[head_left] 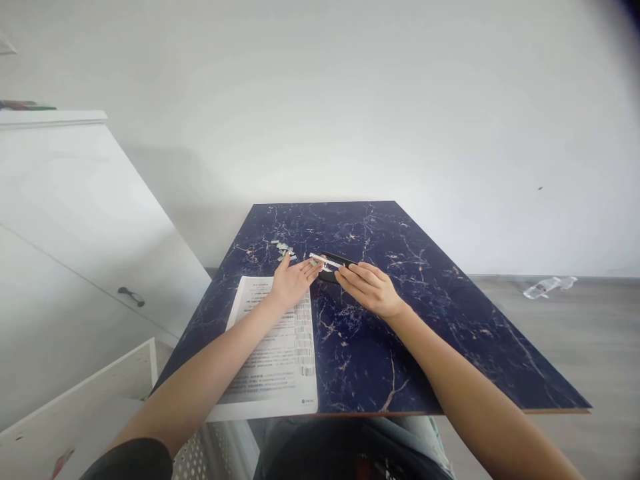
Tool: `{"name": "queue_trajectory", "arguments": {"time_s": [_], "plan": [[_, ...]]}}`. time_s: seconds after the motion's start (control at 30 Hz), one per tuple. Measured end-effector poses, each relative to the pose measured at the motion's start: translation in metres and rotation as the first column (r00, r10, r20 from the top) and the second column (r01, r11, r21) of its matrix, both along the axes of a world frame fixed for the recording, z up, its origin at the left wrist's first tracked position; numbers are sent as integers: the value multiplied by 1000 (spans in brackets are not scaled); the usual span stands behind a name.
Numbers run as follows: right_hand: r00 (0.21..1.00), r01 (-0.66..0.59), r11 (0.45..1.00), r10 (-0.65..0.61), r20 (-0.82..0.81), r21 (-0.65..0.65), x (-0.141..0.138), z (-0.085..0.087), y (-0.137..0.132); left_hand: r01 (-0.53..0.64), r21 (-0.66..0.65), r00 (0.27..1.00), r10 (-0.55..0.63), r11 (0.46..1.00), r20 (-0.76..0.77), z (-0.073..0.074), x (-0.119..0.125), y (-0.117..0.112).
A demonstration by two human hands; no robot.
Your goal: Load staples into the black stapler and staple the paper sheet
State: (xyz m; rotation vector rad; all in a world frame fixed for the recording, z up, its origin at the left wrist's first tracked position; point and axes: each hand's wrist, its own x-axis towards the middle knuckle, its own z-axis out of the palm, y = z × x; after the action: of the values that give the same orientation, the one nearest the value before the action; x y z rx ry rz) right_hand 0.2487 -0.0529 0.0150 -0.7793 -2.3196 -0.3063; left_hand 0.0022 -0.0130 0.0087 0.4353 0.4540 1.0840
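A black stapler (336, 263) lies near the middle of the dark blue marble-patterned table (440, 320), its top swung up so the silver staple rail shows. My right hand (369, 288) holds the stapler's near end with the fingers curled on it. My left hand (293, 280) rests palm down beside it, fingers stretched toward the rail's left tip and touching it. Several small silver staple strips (283, 249) lie scattered just beyond my left hand.
A printed white sheet of paper (275, 347) lies under my left forearm at the table's near left. A white cabinet (75, 227) stands to the left. A crumpled plastic bottle (547, 287) lies on the floor at the right.
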Motion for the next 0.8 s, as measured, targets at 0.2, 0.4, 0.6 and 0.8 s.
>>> {"name": "queue_trajectory", "arguments": {"time_s": [0.2, 0.4, 0.6, 0.8], "plan": [[981, 92, 995, -83, -178, 43, -2, -6, 7, -17, 13, 999, 17, 1000, -29, 0, 0, -1], [753, 213, 916, -376, -540, -340, 14, -8, 27, -151, 36, 988, 152, 988, -29, -1, -1, 3], [736, 71, 711, -510, -444, -699, 33, -22, 43, -272, 94, 959, 278, 958, -51, -8, -5, 9], [799, 68, 696, -466, -379, -714, 25, -29, 43, -311, 229, 939, 336, 922, -78, -14, -7, 13]]}}
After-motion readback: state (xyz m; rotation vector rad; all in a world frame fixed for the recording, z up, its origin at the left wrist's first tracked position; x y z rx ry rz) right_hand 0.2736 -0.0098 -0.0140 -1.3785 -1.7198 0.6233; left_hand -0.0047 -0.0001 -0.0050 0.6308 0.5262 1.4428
